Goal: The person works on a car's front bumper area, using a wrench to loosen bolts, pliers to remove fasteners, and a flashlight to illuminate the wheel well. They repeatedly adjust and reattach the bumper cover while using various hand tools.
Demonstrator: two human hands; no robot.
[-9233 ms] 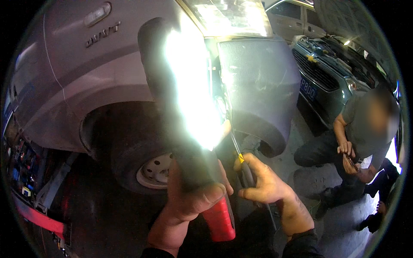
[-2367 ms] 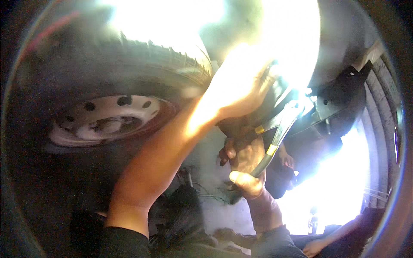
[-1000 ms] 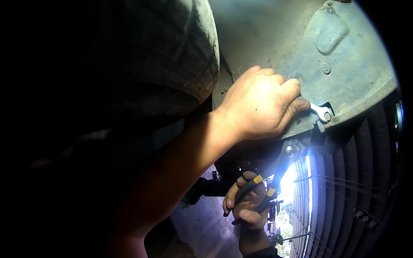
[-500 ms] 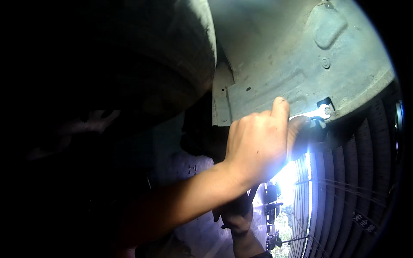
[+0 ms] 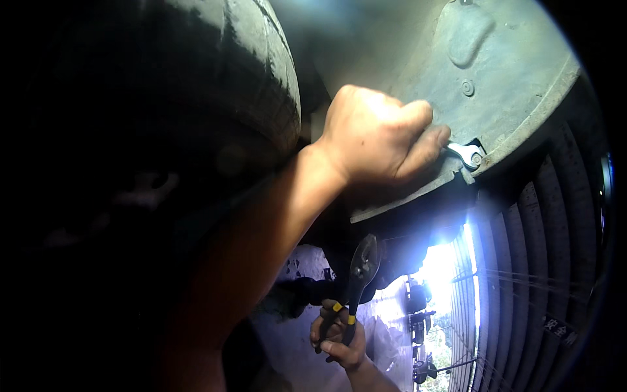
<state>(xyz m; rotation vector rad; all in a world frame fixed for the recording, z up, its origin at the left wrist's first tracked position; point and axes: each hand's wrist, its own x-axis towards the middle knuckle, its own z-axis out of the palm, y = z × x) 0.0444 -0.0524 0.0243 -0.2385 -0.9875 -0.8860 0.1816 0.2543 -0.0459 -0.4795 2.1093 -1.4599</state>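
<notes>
Tyre (image 5: 215, 85) fills the dark left of view; just right of it your left hand (image 5: 379, 134) is fisted around a small wrench (image 5: 467, 153), whose shaft runs left-to-right with its head protruding at the lower edge of the grey wheel-arch liner (image 5: 496, 72). Your right hand (image 5: 339, 336) sits well below, fingers wrapped on upright pliers (image 5: 359, 274), so the left is nearer. Bright ground glare lower right; cramped.

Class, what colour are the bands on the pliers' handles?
Yellow bands on dark pliers, held in the right hand; the head view shows them.
</notes>
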